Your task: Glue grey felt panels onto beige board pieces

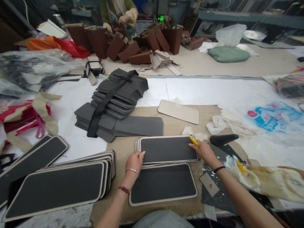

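My left hand (134, 163) is closed on the left edge of a black panel (167, 148) with a pale border, thumb on top. That panel tops a small stack. A thin yellow glue spreader (193, 141) is pinched in my right hand (204, 152), its tip over the panel's upper right corner. My right fingers rest at the panel's right end. Nearer to me lies a second black panel (163, 185) with the same border, just below the stack. To my right, another yellow spreader (241, 167) stands in a tub of white paste (249, 179).
More bordered panels (61, 183) are piled at left. Dark grey pieces tied with a black strap (102, 109) lie beyond. A beige panel (179, 111), a black curved object (223, 139) and a paste-smeared dark board (216, 177) sit nearby. Across the table, a person (128, 17) handles brown cases (129, 52).
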Available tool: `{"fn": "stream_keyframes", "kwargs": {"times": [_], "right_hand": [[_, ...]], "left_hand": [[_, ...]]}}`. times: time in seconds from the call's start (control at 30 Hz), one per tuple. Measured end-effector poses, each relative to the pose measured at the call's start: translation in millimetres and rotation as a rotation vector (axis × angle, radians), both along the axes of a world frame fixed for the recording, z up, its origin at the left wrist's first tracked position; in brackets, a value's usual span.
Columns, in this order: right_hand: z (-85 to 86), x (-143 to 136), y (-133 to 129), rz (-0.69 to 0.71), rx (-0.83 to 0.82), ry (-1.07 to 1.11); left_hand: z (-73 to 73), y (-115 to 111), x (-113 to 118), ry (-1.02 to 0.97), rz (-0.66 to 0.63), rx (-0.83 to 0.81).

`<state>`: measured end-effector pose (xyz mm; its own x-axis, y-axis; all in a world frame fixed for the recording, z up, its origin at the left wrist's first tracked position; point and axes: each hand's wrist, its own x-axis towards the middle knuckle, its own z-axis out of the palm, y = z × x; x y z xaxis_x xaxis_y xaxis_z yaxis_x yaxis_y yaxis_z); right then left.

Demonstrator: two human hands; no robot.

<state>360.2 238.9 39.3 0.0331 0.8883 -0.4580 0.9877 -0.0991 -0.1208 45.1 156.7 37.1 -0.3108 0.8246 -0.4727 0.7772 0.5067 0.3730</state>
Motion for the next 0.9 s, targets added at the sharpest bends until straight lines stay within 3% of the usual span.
{"fn": "stream_keyframes", "kwargs": {"times": [0.3, 0.5, 0.63, 0.8, 0.9], "right_hand": [[6.2, -5, -2, -0.067, 0.026, 0.057], [10.5, -8, -6, -0.148, 0.037, 0.025], [15.9, -9, -11, -0.175, 0.081, 0.014], [18.0, -10, -13, -0.127, 0.035, -0.015], [17.8, -11, -14, -0.115, 0.041, -0.047]], "left_hand": [[-7.7, 1, -5, 0.018, -0.037, 0.04], [5.3, 1, -3, 0.082, -0.056, -0.022], [3.8, -3, 0, 0.107, 0.009, 0.132], [-9.5, -8, 0, 0.011, 0.077, 0.276], [-10.2, -9, 0, -0.054, 0.125, 0.319]]}}
